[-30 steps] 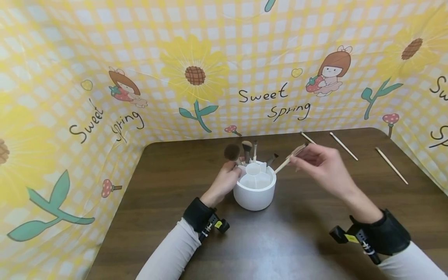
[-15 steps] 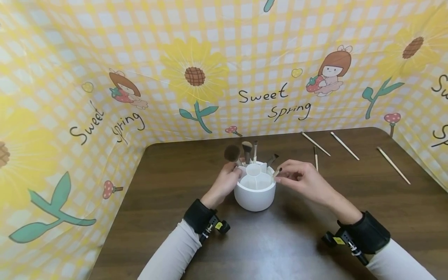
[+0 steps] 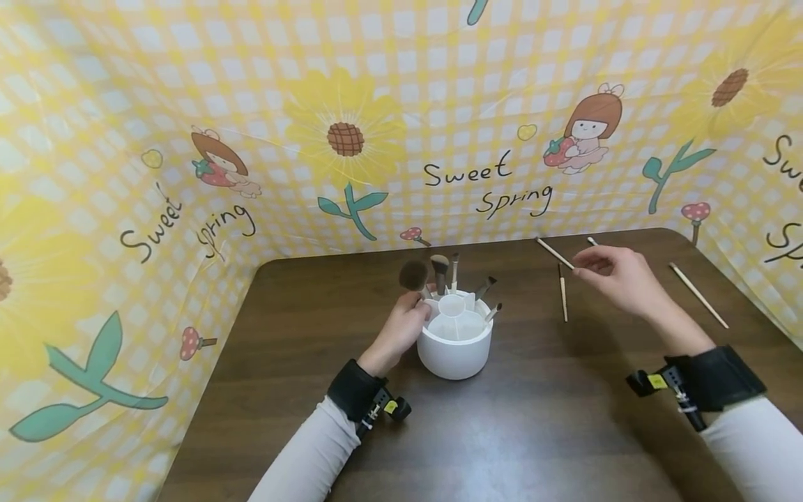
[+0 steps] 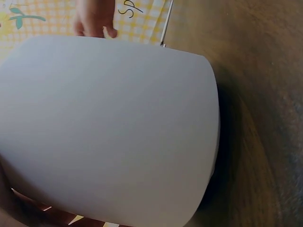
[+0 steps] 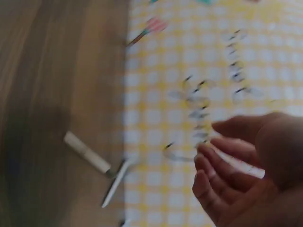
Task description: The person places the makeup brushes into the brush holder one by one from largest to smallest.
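A round white brush holder with inner compartments stands on the table. My left hand grips its left rim; in the left wrist view the holder's wall hides most of that hand. Several makeup brushes stand in it, among them a fluffy powder brush, an angled brush and a small brush leaning on the right rim. At the back right, my right hand hovers by the end of a thin brush. The right wrist view shows its thumb and fingers apart, with nothing between them.
Another thin brush lies right of the holder, and one lies farther right. A brush behind my right hand is mostly covered. Yellow checked cloth rises behind the table.
My right hand lowered a small brush into the holder's right side, let go, and moved away to the back right. My left hand stayed on the holder's rim.
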{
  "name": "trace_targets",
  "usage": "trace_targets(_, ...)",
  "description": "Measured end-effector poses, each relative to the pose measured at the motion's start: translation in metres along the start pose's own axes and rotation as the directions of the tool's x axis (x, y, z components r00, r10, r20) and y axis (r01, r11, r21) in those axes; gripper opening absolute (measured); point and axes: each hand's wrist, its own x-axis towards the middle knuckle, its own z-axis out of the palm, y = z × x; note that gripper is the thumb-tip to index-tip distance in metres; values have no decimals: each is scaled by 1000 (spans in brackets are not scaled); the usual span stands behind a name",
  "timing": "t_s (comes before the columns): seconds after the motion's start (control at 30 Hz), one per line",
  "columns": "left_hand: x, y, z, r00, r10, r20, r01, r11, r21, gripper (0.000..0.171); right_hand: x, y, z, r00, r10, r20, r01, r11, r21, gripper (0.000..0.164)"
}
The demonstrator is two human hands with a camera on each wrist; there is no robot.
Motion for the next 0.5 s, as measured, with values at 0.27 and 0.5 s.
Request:
trace_targets(0.27, 0, -2, -2, 1000, -12, -7, 12, 1000, 7, 43, 31, 45, 28, 980, 154, 129, -132, 977, -168, 33)
trace_targets(0.5, 1, -3, -1, 1000, -11, 3, 11, 1000, 1, 41, 45, 42, 54, 926, 347, 148, -294, 910, -294, 22)
